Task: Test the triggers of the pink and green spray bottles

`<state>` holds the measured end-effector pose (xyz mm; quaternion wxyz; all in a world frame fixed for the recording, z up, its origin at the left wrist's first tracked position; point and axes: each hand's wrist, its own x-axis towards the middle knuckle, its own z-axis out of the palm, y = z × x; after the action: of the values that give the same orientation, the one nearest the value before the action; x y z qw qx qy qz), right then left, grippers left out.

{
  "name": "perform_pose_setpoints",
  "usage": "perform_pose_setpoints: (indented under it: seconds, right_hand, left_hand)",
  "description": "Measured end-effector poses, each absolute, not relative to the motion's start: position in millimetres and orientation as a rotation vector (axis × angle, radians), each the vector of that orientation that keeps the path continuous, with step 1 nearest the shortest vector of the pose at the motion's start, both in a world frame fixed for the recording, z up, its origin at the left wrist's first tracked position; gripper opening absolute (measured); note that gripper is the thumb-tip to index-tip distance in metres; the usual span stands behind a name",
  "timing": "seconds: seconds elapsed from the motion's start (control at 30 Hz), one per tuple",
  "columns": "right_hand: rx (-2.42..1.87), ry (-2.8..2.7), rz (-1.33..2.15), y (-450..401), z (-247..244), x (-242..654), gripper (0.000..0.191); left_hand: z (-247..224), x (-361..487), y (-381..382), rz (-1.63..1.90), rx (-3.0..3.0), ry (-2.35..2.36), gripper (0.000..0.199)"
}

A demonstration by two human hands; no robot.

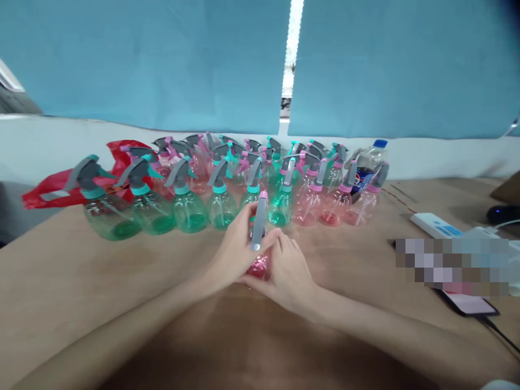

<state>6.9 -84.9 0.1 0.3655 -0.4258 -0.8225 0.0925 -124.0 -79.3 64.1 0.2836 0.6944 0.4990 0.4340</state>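
Note:
A pink spray bottle (259, 266) with a grey trigger head stands upright between my hands, near the middle of the view. My left hand (239, 242) is closed round its upper part, just below the trigger head. Lower down, on the bottle's right side, my right hand (286, 266) wraps the body. Just beyond my hands is a front row of spray bottles: green ones such as this green spray bottle (189, 210) on the left, and pink ones such as this pink spray bottle (307, 207) on the right. Several more are crowded behind.
A red plastic bag (52, 187) lies at the left behind the bottles. A large drink bottle with a blue cap (370, 157) stands at the back right. On the right of the wooden table (101, 271) are a white power strip (434, 225), cables and a phone (471, 304).

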Motion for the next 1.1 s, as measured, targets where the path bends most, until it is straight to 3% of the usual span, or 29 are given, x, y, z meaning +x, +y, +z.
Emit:
perform_pose_setpoints:
  seconds: [0.13, 0.37, 0.67, 1.1]
  right_hand:
    - [-1.005, -2.185, 0.272, -83.1, 0.1, 10.4, 0.080]
    - [-0.903, -2.446, 0.472, -53.3, -10.2, 66.8, 0.050]
    - [-0.965, -2.542, 0.316, -32.0, -47.2, 104.7, 0.059]
    - [-0.932, -2.523, 0.312, -32.1, -49.6, 99.9, 0.058]
  left_hand:
    - [57.6, -128.2, -76.0, 1.167, 1.890, 1.249, 0.034]
    - [52.7, -128.3, -78.0, 1.214, 1.919, 1.202, 0.034]
    - [53.1, -126.5, -74.2, 1.224, 1.911, 1.172, 0.031]
    - [63.9, -124.6, -73.9, 1.142, 1.984, 1.210, 0.029]
